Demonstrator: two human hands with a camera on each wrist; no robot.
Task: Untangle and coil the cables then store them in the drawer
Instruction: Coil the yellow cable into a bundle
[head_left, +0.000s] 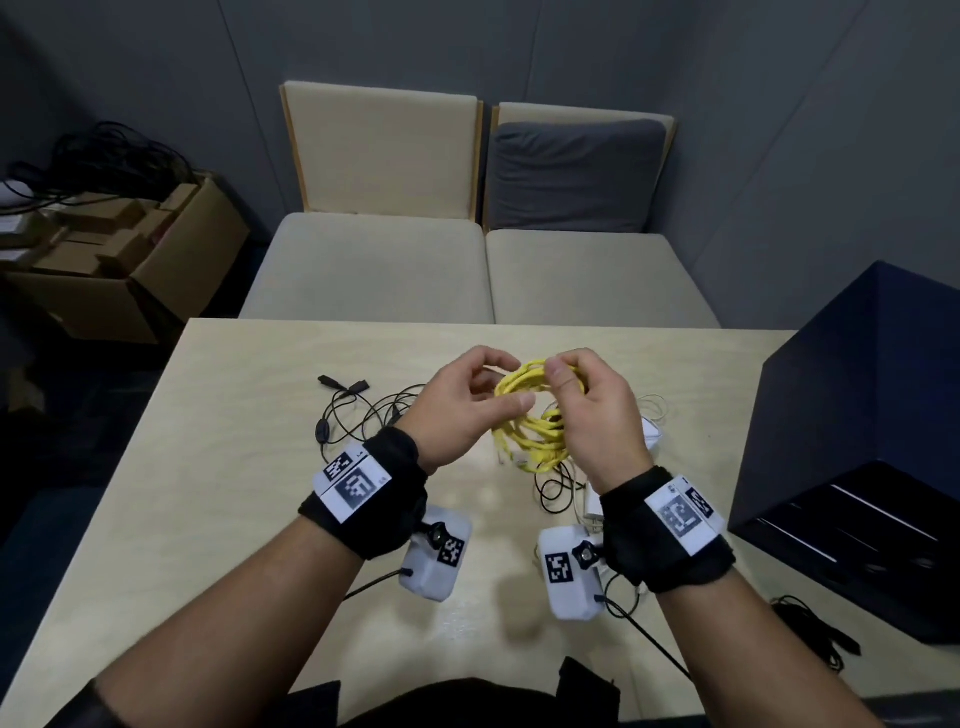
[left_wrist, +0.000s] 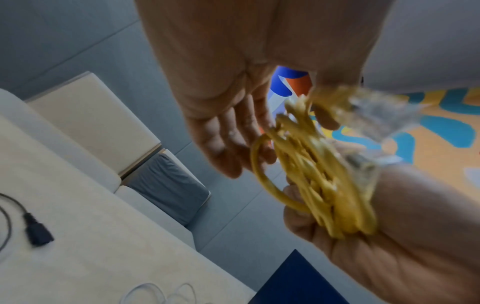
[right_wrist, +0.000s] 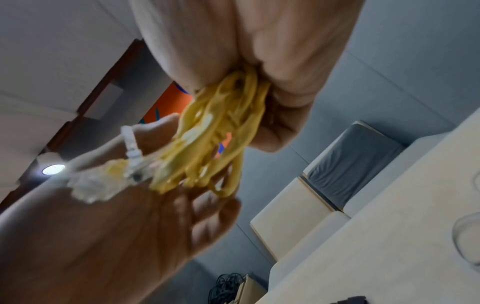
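You are sitting in what looks like a small office meeting room or booth. In front of you is a pale wood counter, and across it stand two cream cushioned seats with wooden-edged backs, one holding a grey cushion. Grey panelled walls close the space in. In the left corner, open cardboard boxes hold smaller boxes, with a heap of black cords above. The wrist views show a bright painted mural in orange, blue and yellow.
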